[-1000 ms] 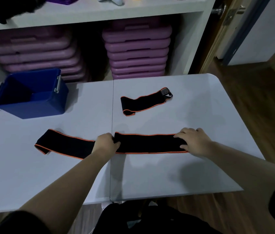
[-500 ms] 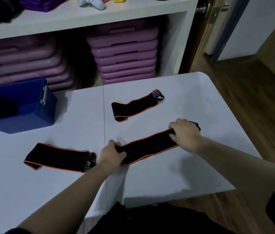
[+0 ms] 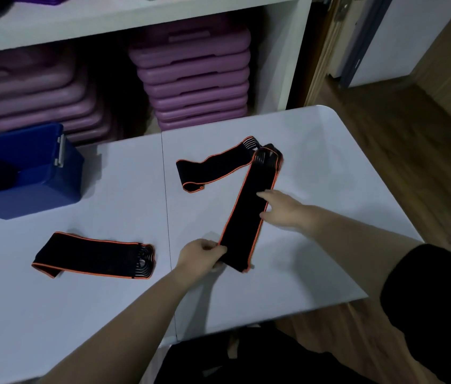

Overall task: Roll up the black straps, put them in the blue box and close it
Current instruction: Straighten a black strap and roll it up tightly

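Head view: your left hand [image 3: 202, 254] pinches the near end of the strap [image 3: 249, 209], while your right hand [image 3: 281, 209] lies open, flat on its middle. The strap's long axis runs away from you, toward the far right of the table [image 3: 315, 273], so rolling starts at the left-hand grip and goes forward.

Three black straps [image 3: 249, 206] edged in orange lie on a white desk [image 3: 315, 151]; the box [image 3: 38, 187] is blue, the stacked trays [image 3: 193, 79] purple.
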